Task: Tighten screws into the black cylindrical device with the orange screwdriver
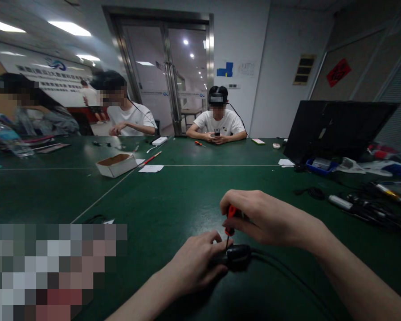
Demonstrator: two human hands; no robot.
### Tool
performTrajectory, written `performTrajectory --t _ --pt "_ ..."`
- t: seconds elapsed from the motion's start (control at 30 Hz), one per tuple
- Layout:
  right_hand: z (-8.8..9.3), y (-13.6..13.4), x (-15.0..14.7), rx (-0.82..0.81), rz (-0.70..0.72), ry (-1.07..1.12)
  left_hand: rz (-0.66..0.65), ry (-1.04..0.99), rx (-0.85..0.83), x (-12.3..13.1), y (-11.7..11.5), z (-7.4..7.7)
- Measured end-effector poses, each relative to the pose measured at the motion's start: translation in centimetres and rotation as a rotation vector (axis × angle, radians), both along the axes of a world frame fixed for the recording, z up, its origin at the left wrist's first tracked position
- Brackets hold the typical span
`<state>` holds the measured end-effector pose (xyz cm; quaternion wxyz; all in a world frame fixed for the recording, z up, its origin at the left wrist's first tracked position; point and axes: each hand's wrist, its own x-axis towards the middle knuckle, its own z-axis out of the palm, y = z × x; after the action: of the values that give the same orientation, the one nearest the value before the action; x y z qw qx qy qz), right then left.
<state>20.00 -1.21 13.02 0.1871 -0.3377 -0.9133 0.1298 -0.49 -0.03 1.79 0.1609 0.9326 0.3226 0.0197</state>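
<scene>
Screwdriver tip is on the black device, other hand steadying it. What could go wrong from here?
1. Slip: the right hand holds the screwdriver with its tip close beside the fingers of the left hand, which pins the black device. A slip could jab them.
2. Snag: the cable runs close by the right forearm. Catching it might tug the device off the tip.

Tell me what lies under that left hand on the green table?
The left hand rests on a small black gadget with a cable; the right hand sets a red screwdriver on it. The gadget's left part is covered by fingers.
</scene>
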Motion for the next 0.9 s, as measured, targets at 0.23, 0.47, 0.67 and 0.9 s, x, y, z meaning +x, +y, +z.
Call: performTrajectory --t 0.23,0.47,0.67,0.9 --pt "-0.2 0.2 -0.1 -0.008 -0.011 -0.017 -0.002 0.006 0.002 0.0 -0.1 -0.1" --pt "-0.1 0.0 -0.3 0.013 -0.016 -0.025 0.009 -0.004 0.012 0.0 0.0 -0.2" --pt "-0.2 0.0 -0.3 0.040 0.013 -0.021 0.003 -0.010 0.010 0.0 0.0 0.0" --pt "-0.1 -0.9 -0.5 0.069 0.076 -0.052 0.001 -0.019 0.042 0.0 0.0 -0.3"
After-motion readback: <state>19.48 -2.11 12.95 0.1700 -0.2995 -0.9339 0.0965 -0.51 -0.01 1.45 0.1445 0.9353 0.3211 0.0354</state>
